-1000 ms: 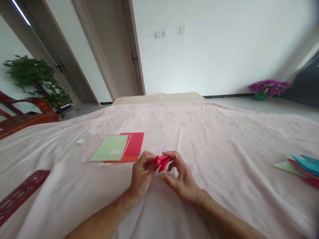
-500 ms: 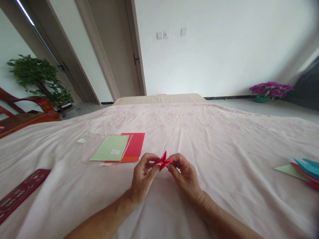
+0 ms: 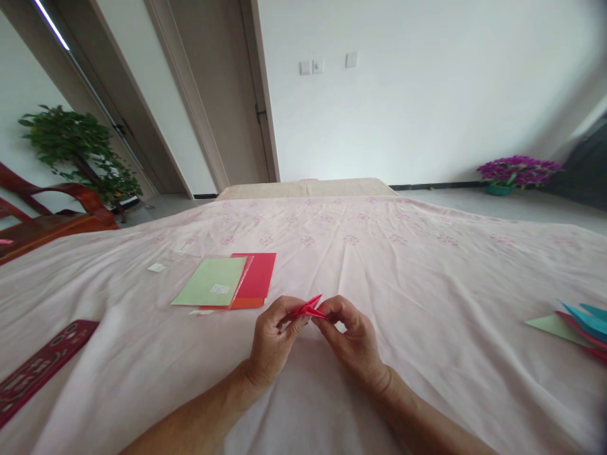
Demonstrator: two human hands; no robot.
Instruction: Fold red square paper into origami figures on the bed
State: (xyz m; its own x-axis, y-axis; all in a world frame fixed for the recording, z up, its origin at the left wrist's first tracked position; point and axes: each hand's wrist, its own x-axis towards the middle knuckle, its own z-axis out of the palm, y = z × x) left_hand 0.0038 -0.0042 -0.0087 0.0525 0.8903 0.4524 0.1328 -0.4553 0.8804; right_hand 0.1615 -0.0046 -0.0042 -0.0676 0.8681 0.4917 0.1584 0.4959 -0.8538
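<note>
One folded red paper piece is at lower centre of the frame, where I, watching remotely, see the left hand and the right hand pinching it from either side between thumb and fingers. Left of centre I count three overlapping colours, one green sheet, one red sheet and one orange sheet, on one pale pink cloth; at the right edge lies one cluster of folded papers (how many, I cannot tell), at lower left one dark red patterned object.
</note>
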